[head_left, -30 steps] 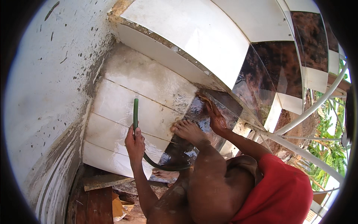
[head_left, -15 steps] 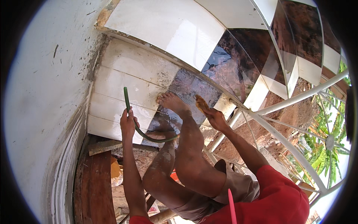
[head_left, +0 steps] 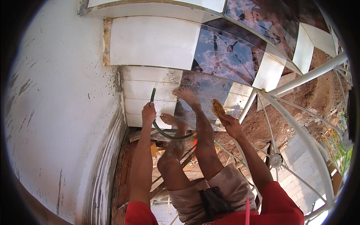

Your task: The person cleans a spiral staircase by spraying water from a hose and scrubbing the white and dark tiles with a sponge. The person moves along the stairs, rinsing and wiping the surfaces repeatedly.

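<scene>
Now — R hand (head_left: 231,125) has come up off the dark marbled step tile (head_left: 206,88), fingers pinching a soft yellow-brown pad (head_left: 216,107), so wiping's apparently paused; L hand (head_left: 149,113) still clasps the green flexible hose (head_left: 161,131) — tip over white rectangular tiles (head_left: 138,86), approx. mid-step.

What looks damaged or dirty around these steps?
The white wall on the left stands out: dark splashes and streaks mar its otherwise pale surface. Beside it, one white slab has a rough brown left edge, unlike its smooth face.
</scene>
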The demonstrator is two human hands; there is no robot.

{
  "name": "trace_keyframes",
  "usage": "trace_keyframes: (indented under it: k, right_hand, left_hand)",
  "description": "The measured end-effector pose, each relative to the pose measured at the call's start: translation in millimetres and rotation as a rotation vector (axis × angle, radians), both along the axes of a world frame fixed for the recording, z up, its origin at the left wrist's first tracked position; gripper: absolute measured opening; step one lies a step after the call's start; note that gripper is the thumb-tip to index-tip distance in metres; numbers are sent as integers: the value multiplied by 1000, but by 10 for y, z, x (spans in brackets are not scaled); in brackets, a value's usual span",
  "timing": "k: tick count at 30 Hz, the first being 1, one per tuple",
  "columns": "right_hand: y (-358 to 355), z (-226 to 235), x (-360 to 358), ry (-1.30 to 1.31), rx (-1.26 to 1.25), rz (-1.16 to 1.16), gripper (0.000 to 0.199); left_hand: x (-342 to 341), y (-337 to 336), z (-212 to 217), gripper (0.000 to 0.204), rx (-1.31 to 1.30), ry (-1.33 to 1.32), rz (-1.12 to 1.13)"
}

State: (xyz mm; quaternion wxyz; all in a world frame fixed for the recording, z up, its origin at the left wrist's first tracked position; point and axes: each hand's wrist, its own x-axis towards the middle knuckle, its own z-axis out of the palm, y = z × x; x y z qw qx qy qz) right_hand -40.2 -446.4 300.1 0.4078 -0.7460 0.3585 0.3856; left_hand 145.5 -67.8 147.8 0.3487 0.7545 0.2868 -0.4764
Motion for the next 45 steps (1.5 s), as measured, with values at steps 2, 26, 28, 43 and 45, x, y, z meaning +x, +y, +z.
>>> trace_keyframes:
  k: [2,26,28,43,45]
  right_hand:
    - [-3,36,-140,-31,19,-123,38]
    - [743,244,-213,88,86,-439,39]
    - [679,231,-198,125,60,-448,37]
    - [849,302,52,-85,138,-418,38]
    - [849,302,39,-83,138,-377,39]
  left_hand:
    - [100,-14,154,36,53,-31,47]
    - [1614,-260,-70,55,-300,-61,369]
    - [1567,-218,-118,41,-246,-91,419]
    - [489,266,29,14,62,71,849]
    - [330,367,25,17,131,107,898]
